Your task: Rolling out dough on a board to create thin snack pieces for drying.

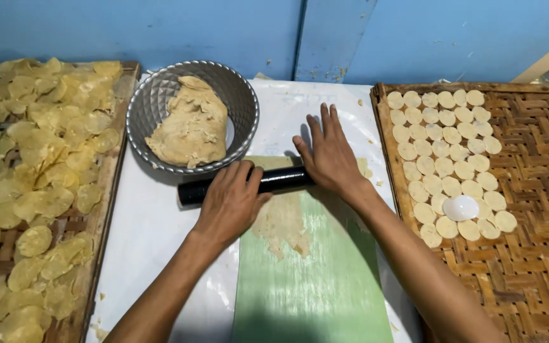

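Pressing down with both palms on a black rolling pin point(249, 184) lying crosswise over the far end of a green sheet point(312, 279). Left hand point(231, 200) resting flat on the pin's left half, fingers spread loosely and curling over its top, not gripping around it. Right hand point(329, 155) lying flat on the pin's right end, fingers stretched out straight and fanned apart, pointing away toward the blue wall point(160, 32). Flattening a thin, ragged patch of pale dough point(282, 223) on the green sheet, just on the near side of the pin and between the two wrists. Sitting just beyond the pin, touching or nearly touching it, a ribbed metal bowl point(153, 105) holding a large lump of the same dough point(192, 124). Covering the table under the sheet and bowl, a white plastic cloth point(153, 241). Lying on the right, a woven bamboo tray point(535, 241) carrying rows of small round dough discs point(442, 143), with a white round cutter point(461, 208) resting among the nearer ones. Lying on the left, another woven tray point(100, 216) heaped with thin, yellowish, wrinkled rounds point(46, 159).
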